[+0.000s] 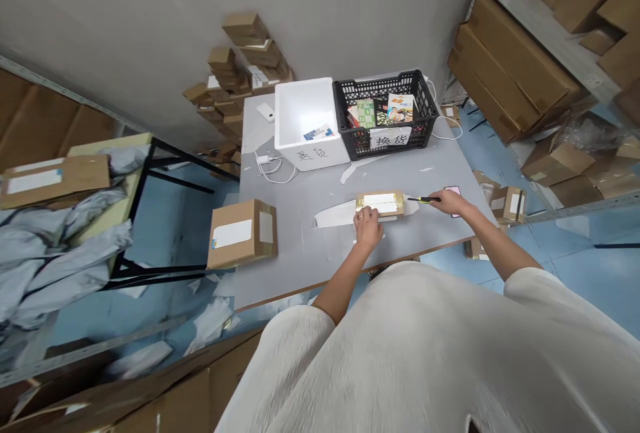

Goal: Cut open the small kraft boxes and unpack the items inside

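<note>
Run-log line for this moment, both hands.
left hand: on carton | right hand: holding cutter, tip toward carton | black crate: on table

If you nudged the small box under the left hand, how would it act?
The small box would probably stay stiff, as its cardboard edges look straight. It seems unlikely to roll, being flat-sided. The shiny tape at its right end might feel slightly slippery.

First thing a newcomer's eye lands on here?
Probably the white box and black crate side by side at the back of the gray table, with colorful packages in the crate. Then the small taped carton toward the front, touched by the left hand, while the right hand holds a slim cutter-like tool beside it.
</note>
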Available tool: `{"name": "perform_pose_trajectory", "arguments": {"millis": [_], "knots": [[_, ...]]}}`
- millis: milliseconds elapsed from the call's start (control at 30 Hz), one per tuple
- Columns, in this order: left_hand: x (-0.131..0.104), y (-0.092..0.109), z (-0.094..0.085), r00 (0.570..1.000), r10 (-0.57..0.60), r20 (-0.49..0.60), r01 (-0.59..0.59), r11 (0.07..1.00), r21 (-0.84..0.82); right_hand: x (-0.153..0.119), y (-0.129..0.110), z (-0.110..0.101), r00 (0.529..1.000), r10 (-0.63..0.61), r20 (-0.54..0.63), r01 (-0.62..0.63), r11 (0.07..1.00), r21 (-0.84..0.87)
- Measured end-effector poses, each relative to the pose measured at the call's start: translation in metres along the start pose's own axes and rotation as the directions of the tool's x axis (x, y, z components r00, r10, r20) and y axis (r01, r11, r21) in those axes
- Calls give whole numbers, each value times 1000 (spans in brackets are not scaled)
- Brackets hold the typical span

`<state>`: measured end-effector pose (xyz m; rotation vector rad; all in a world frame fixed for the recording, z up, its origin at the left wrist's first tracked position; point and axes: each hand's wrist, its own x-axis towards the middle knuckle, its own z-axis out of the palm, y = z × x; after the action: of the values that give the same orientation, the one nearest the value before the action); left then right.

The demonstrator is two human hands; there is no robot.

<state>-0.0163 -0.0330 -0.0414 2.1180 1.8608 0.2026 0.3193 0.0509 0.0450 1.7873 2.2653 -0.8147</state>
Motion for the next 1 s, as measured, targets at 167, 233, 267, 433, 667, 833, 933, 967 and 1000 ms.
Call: {"name": "perform_pose_trajectory", "arguments": {"millis": [167,233,267,433,667,833,933,967,1000], "knots": [[35,20,2,978,178,110,-177,984,-20,-17,-13,36,998,9,-70,6,979,206],[46,23,1,965,208,157,-211,977,3,-20,-16,48,995,18,-95,8,963,268],[51,23,1,960,216,179,-223,975,17,-21,-15,52,994,22,-103,9,957,291],[62,21,3,943,231,241,-255,964,75,-25,-6,64,992,41,-118,5,931,365],[64,22,11,953,206,220,-230,970,85,-20,7,69,995,48,-83,-9,907,421],[63,31,10,964,148,222,-179,976,123,-1,10,63,998,3,-70,26,913,407],[58,35,7,962,144,231,-179,974,138,14,13,54,997,-77,-26,81,949,306],[56,35,6,962,142,233,-178,974,140,19,13,51,995,-104,-10,103,961,257],[54,35,5,962,139,235,-175,974,141,24,13,49,992,-126,3,123,971,203]]}}
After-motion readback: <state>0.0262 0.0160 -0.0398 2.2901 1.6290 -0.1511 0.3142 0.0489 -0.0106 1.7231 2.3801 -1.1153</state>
